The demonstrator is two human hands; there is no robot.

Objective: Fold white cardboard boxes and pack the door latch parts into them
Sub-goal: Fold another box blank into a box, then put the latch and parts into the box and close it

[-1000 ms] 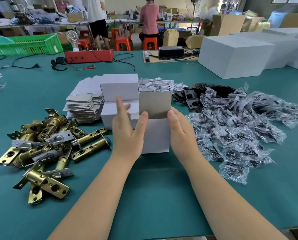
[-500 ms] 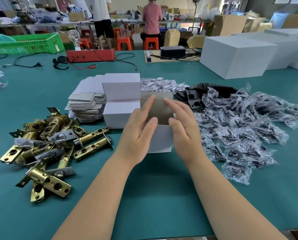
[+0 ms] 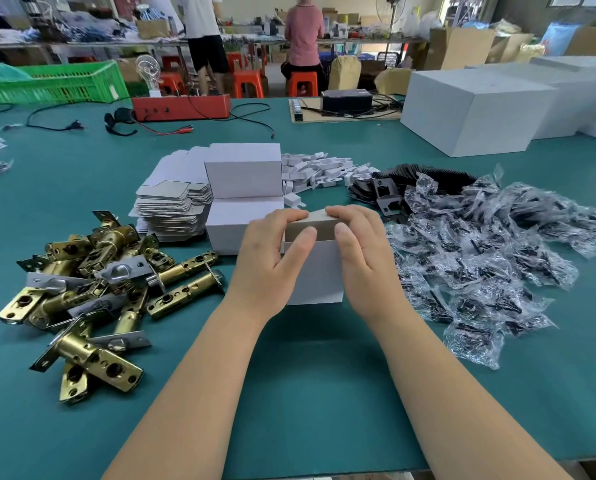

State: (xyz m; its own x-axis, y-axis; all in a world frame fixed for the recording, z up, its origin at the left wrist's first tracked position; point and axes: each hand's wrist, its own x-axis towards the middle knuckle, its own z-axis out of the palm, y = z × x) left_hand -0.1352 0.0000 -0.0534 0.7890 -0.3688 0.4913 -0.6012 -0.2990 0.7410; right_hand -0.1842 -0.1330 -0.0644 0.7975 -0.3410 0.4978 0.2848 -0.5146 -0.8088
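Flap closure: left hand and right hand both grip white box; press grey flap down evenly, thumbs steadying front wall.

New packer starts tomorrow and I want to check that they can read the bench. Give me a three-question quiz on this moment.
1. True or false: the brass latches lie on the right-hand side of the small white box being folded.
2. Which hands touch that box's top flap? A) left hand only B) right hand only C) both
3. Fill in: the clear bags of black parts lie heaped on the ______ side of the box.

Key: 1 false, they lie on the left. 2 C, both hands hold the flap, fingers curled over it, thumbs in front. 3 right.
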